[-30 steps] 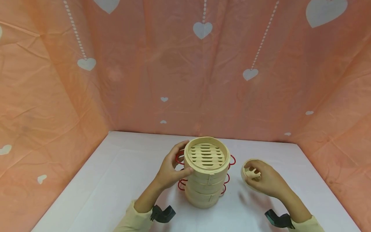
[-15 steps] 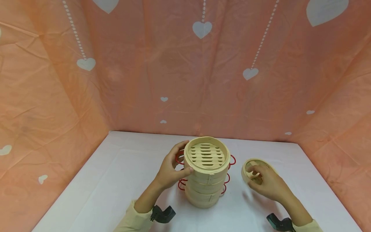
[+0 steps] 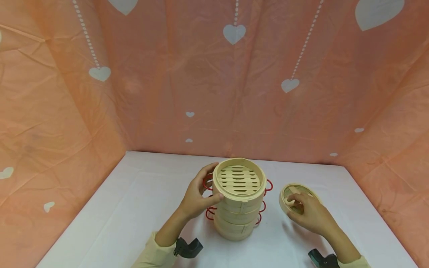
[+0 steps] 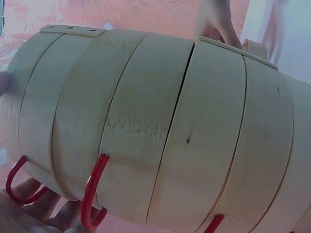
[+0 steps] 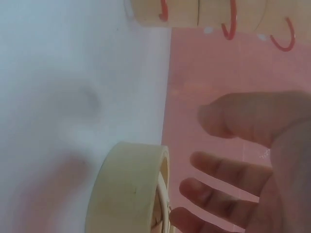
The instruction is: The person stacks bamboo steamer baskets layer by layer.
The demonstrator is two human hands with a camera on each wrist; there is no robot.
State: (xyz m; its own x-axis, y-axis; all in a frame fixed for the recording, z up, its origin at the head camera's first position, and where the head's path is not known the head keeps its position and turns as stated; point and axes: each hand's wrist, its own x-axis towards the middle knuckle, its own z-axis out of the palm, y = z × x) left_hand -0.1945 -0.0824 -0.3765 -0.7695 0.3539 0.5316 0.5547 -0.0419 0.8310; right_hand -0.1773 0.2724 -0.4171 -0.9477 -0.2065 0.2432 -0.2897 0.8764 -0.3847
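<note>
A stack of round bamboo steamer baskets (image 3: 234, 219) with red loop handles stands upright, its slatted top tier uncovered. My left hand (image 3: 197, 197) grips the upper tier from the left, thumb in front and fingers behind. In the left wrist view, its fingers (image 4: 43, 213) lie by the red handles. Right of the stack, a smaller-looking round bamboo steamer lid (image 3: 284, 203) rests on the table. Over it hovers my right hand (image 3: 311, 214). The right wrist view shows its loosely bent fingers spread, with nothing between thumb and fingers.
The table has a white cover (image 3: 110, 219). Orange cloth (image 3: 207, 85) with pale hearts walls in the back and both sides. Each wrist carries a dark camera mount, such as the left one (image 3: 188, 248).
My right hand has let go of the steamer lid and drawn slightly back and to the right. The lid now sits flat. The left hand and stack have stayed put.
</note>
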